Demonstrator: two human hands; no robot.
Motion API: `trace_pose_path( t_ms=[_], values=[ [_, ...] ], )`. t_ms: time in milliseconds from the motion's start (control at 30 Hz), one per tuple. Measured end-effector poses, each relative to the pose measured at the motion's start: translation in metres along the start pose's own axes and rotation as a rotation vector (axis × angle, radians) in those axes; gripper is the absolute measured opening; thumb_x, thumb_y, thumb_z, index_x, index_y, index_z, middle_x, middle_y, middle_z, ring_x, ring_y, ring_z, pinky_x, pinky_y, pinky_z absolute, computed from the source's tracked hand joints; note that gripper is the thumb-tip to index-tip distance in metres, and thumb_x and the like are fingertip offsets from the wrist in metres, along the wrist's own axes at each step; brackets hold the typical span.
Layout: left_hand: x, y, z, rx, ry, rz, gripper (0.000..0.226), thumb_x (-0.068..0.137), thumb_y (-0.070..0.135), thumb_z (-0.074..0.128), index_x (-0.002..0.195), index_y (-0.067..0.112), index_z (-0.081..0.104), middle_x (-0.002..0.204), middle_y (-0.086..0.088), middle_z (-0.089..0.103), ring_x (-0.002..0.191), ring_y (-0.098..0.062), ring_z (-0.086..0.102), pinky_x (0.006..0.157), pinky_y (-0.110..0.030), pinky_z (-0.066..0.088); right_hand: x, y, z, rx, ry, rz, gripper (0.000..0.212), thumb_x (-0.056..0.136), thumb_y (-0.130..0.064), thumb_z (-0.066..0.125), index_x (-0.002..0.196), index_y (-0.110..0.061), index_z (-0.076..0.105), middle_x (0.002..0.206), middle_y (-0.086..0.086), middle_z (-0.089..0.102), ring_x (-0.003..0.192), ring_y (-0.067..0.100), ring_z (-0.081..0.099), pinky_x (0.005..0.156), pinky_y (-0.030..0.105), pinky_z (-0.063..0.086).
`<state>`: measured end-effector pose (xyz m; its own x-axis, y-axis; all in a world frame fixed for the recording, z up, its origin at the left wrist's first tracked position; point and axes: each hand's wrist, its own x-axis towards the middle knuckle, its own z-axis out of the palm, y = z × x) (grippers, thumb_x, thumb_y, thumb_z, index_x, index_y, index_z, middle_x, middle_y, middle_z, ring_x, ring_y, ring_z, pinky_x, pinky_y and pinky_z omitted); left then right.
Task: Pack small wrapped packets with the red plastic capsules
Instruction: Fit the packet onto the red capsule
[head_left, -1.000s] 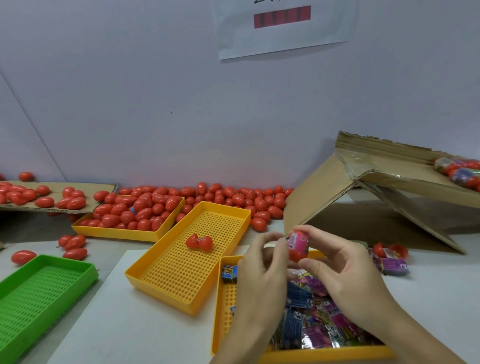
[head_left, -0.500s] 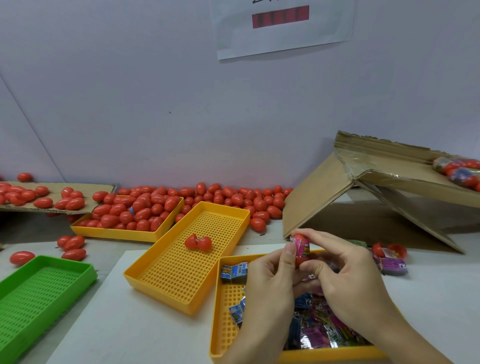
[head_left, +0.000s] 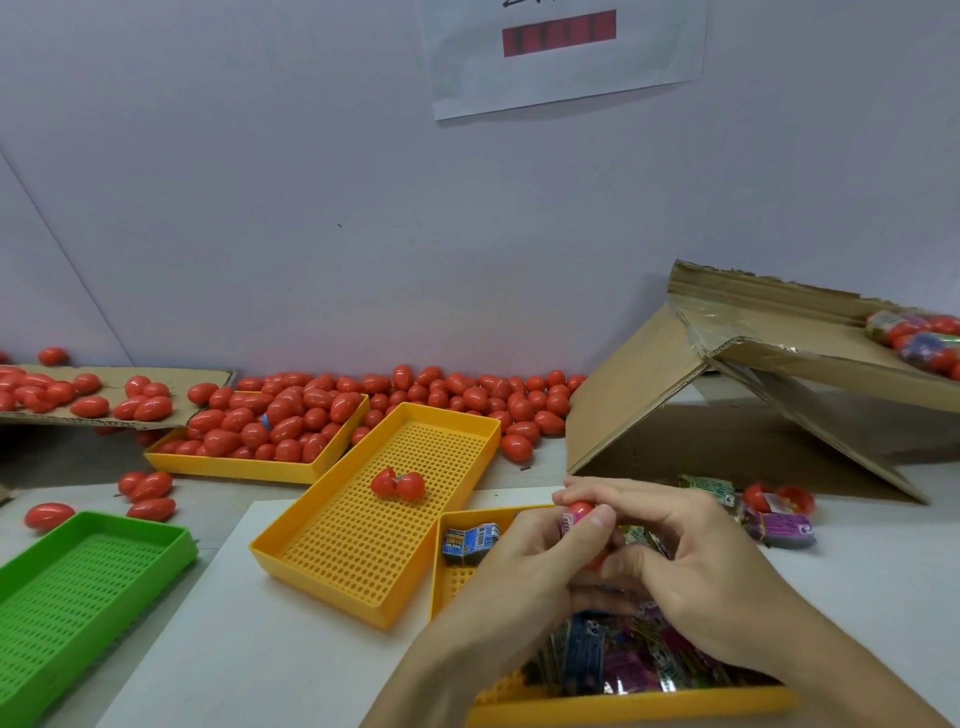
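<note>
White tabletop, left to right: green tray; perforated yellow tray holding one opened capsule; left hand and right hand together pinching a red capsule with pink packet, lettering unreadable, above the packet tray.

One cam only, head-worn, wide-angle, looking fwd and down across the white table toward the wall. Both hands sit close at bottom centre: left hand, right hand. Trays mid-frame, cardboard box at right. No 2nd view, so nothing shared.
</note>
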<state>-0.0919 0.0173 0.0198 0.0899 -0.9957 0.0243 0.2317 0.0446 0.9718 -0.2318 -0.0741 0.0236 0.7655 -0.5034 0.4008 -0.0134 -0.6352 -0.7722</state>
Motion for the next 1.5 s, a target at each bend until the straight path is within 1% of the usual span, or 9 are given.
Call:
trace_pose_path(
  t_ms=[233,367,633,733,833,1067,1233,1333,1500],
  values=[
    [0.007,-0.013,0.021,0.025,0.222,0.09,0.037,0.092,0.042,0.056,0.11,0.011,0.066,0.102,-0.013,0.073,0.102,-0.026,0.071,0.087,-0.037,0.058,-0.002,-0.001,0.01,-0.029,0.219,-0.015,0.052,0.084,0.001,0.064,0.124,-0.032,0.068,0.118,-0.025,0.068,0.117,-0.008,0.058,0.093,0.012,0.05],
    [0.007,-0.016,0.029,0.212,0.312,0.16,0.038,0.087,0.049,0.052,0.113,0.024,0.066,0.102,0.002,0.074,0.102,-0.013,0.07,0.081,-0.024,0.058,-0.002,0.004,0.018,-0.139,0.292,-0.04,0.055,0.083,0.013,0.064,0.129,-0.016,0.066,0.123,-0.017,0.065,0.121,-0.01,0.053,0.096,0.006,0.044],
    [0.002,-0.003,0.011,-0.07,0.131,0.046,0.037,0.093,0.044,0.059,0.103,0.011,0.073,0.091,-0.012,0.073,0.081,-0.025,0.071,0.067,-0.033,0.058,0.001,-0.003,-0.006,0.194,-0.018,0.021,0.047,0.091,-0.004,0.062,0.123,-0.038,0.067,0.117,-0.01,0.072,0.112,0.012,0.066,0.092,0.025,0.055],
    [0.004,-0.007,0.009,0.05,0.117,0.058,0.04,0.096,0.045,0.051,0.117,0.014,0.065,0.097,-0.011,0.074,0.09,-0.023,0.072,0.074,-0.033,0.058,0.0,-0.003,-0.006,0.152,-0.012,0.028,0.051,0.081,-0.023,0.075,0.126,-0.043,0.063,0.121,-0.021,0.068,0.116,0.002,0.063,0.095,0.019,0.052],
    [0.003,-0.011,0.016,0.191,0.166,0.093,0.034,0.091,0.049,0.047,0.112,0.028,0.064,0.101,0.002,0.074,0.093,-0.015,0.071,0.077,-0.031,0.059,-0.001,-0.002,-0.002,-0.067,0.122,-0.045,0.054,0.078,-0.012,0.079,0.118,-0.045,0.066,0.113,-0.031,0.068,0.11,-0.008,0.062,0.089,0.008,0.049],
    [0.006,-0.022,0.032,0.504,0.421,0.287,0.041,0.09,0.056,0.037,0.096,0.023,0.061,0.076,0.009,0.063,0.073,-0.005,0.06,0.066,-0.026,0.047,-0.003,-0.002,0.013,-0.251,0.261,-0.12,0.048,0.081,-0.013,0.062,0.128,-0.01,0.067,0.119,-0.008,0.071,0.112,-0.001,0.064,0.095,0.019,0.053],
    [0.001,-0.011,0.027,0.1,0.208,0.133,0.043,0.094,0.047,0.047,0.114,0.015,0.066,0.103,-0.017,0.072,0.101,-0.029,0.07,0.089,-0.044,0.057,-0.004,-0.006,0.009,-0.061,0.269,-0.072,0.049,0.079,-0.002,0.068,0.127,-0.011,0.068,0.119,-0.012,0.071,0.114,-0.002,0.063,0.093,0.017,0.053],
    [-0.001,-0.003,0.025,-0.11,0.129,0.072,0.047,0.097,0.041,0.052,0.119,0.001,0.062,0.108,-0.025,0.071,0.099,-0.032,0.07,0.082,-0.038,0.058,-0.004,-0.006,0.003,0.1,0.199,-0.013,0.053,0.079,0.013,0.074,0.122,-0.018,0.071,0.11,-0.009,0.075,0.104,0.008,0.07,0.083,0.024,0.059],
    [0.001,-0.005,0.026,-0.251,0.142,0.083,0.046,0.094,0.043,0.052,0.103,0.002,0.072,0.101,-0.027,0.07,0.095,-0.033,0.07,0.077,-0.042,0.058,-0.001,-0.009,-0.004,0.36,0.108,0.058,0.046,0.077,-0.001,0.077,0.11,-0.033,0.076,0.103,0.003,0.076,0.096,0.02,0.073,0.076,0.024,0.06]
  ],
)
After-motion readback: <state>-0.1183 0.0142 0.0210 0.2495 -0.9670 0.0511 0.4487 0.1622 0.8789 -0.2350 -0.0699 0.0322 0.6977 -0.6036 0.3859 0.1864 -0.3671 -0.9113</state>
